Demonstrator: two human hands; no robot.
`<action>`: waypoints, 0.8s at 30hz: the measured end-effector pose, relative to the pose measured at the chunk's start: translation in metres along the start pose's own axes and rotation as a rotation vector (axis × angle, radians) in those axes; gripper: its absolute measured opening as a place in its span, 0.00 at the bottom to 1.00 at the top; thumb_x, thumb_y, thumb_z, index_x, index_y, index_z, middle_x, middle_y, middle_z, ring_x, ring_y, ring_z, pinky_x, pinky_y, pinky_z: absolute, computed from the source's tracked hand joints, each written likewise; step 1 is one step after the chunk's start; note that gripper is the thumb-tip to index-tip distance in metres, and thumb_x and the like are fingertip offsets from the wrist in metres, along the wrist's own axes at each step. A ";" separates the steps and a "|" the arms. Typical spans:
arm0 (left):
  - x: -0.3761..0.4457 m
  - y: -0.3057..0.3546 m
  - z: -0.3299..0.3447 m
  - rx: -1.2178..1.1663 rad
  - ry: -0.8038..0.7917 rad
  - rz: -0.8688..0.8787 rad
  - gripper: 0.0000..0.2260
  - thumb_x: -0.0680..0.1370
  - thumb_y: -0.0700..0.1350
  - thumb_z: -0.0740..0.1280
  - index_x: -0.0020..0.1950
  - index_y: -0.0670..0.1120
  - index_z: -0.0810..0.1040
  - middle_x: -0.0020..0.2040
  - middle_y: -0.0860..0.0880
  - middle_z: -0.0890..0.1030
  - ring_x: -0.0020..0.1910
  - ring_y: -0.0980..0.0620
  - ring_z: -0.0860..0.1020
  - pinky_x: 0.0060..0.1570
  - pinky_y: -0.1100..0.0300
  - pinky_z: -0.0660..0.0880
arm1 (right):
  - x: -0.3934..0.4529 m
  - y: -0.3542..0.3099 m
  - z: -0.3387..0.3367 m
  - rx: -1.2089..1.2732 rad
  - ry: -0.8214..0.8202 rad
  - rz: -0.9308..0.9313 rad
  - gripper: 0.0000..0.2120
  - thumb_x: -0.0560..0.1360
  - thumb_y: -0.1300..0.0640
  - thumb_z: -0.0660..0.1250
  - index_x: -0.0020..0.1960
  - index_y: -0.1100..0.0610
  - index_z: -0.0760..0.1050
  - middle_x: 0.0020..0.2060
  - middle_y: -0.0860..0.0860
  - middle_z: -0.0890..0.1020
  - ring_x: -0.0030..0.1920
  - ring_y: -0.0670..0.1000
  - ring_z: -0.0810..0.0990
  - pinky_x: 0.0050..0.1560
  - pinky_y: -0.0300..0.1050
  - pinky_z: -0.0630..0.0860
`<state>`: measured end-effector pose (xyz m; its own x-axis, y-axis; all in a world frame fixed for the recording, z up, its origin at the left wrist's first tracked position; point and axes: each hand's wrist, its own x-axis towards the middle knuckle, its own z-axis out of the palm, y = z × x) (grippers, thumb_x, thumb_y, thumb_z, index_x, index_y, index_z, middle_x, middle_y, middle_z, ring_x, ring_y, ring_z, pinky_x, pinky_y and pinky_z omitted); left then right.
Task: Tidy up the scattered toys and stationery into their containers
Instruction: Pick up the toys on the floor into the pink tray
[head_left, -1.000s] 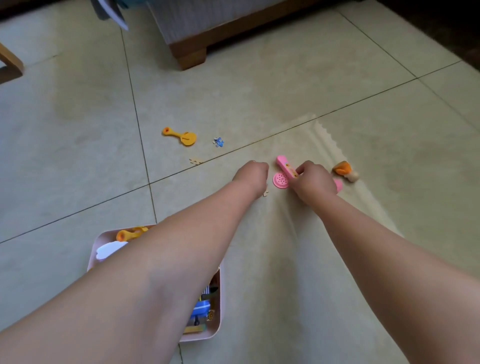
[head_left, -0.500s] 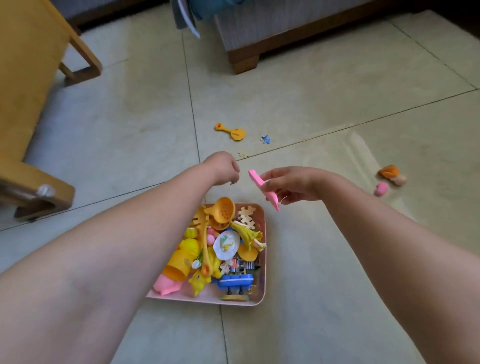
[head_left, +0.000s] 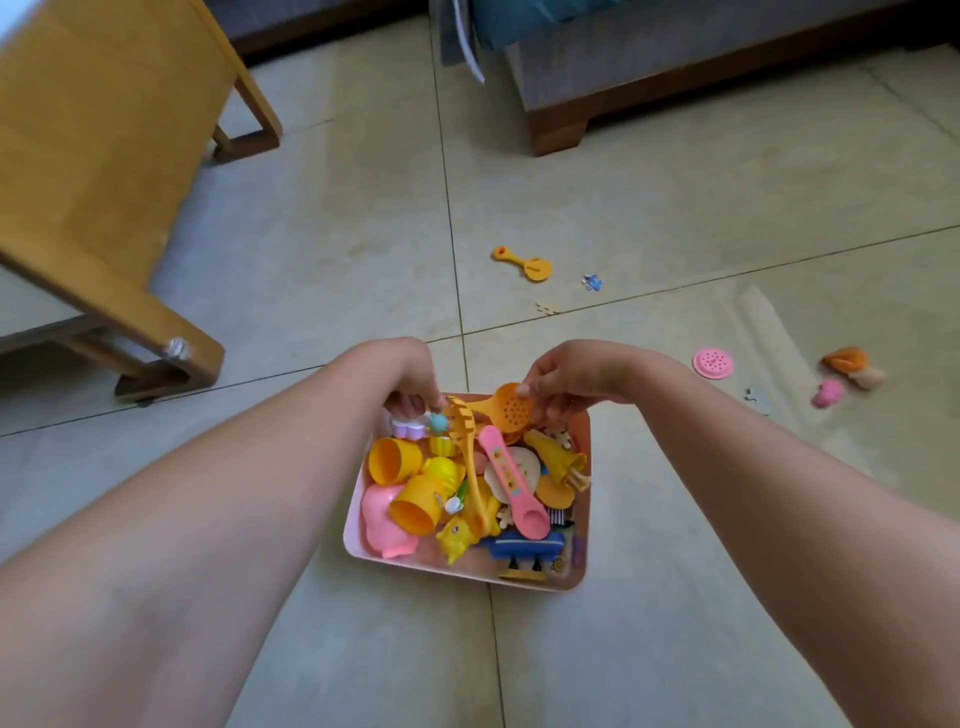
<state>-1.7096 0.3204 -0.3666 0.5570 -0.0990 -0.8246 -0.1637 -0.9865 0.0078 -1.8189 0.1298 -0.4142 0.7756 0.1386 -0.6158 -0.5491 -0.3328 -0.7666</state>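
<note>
A pink tray (head_left: 582, 519) full of toys sits on the tiled floor between my forearms. A pink spoon (head_left: 511, 483) lies loose on top of the pile, beside an orange slotted ladle (head_left: 511, 410) and yellow cups. My right hand (head_left: 571, 376) hovers over the tray's far edge with fingers spread around the ladle's bowl, holding nothing. My left hand (head_left: 408, 374) hangs over the far left corner with fingers curled down; its palm is hidden. On the floor beyond lie an orange scoop (head_left: 524, 264), a small blue toy (head_left: 592, 282), a beige puzzle piece (head_left: 546, 307) and a pink disc (head_left: 713, 362).
An orange-and-cream toy (head_left: 852, 364) and a small pink toy (head_left: 828, 393) lie at the right. A wooden furniture frame (head_left: 130, 322) stands at the left. A sofa with a wooden foot (head_left: 558, 132) is at the back, cloth hanging off it.
My right hand lifted the pink spoon off the floor, carried it left to the tray and let it go; it now lies in the tray. My view swung from the scattered toys to the tray.
</note>
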 end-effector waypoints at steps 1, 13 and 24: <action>0.004 0.001 -0.001 0.067 0.030 -0.002 0.13 0.80 0.47 0.66 0.52 0.37 0.80 0.43 0.40 0.81 0.41 0.44 0.79 0.48 0.56 0.77 | -0.001 0.003 -0.003 0.018 0.059 -0.021 0.10 0.74 0.50 0.71 0.49 0.57 0.80 0.36 0.50 0.86 0.30 0.43 0.81 0.34 0.37 0.77; 0.017 0.111 -0.003 0.720 0.288 -0.002 0.06 0.79 0.40 0.59 0.52 0.45 0.74 0.50 0.46 0.76 0.50 0.44 0.74 0.51 0.53 0.71 | -0.028 0.097 -0.050 0.395 0.797 0.068 0.05 0.77 0.58 0.63 0.45 0.54 0.78 0.38 0.51 0.80 0.35 0.49 0.77 0.38 0.41 0.74; 0.045 0.248 0.083 0.154 0.319 0.611 0.22 0.78 0.48 0.66 0.71 0.51 0.67 0.61 0.45 0.76 0.57 0.45 0.77 0.54 0.55 0.73 | -0.073 0.188 -0.104 0.033 1.473 0.419 0.17 0.74 0.62 0.62 0.62 0.52 0.74 0.60 0.55 0.70 0.57 0.56 0.73 0.48 0.46 0.70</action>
<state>-1.7924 0.0826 -0.4484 0.5368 -0.6856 -0.4917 -0.6232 -0.7151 0.3167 -1.9467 -0.0398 -0.4945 0.1665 -0.9832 -0.0750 -0.7915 -0.0879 -0.6049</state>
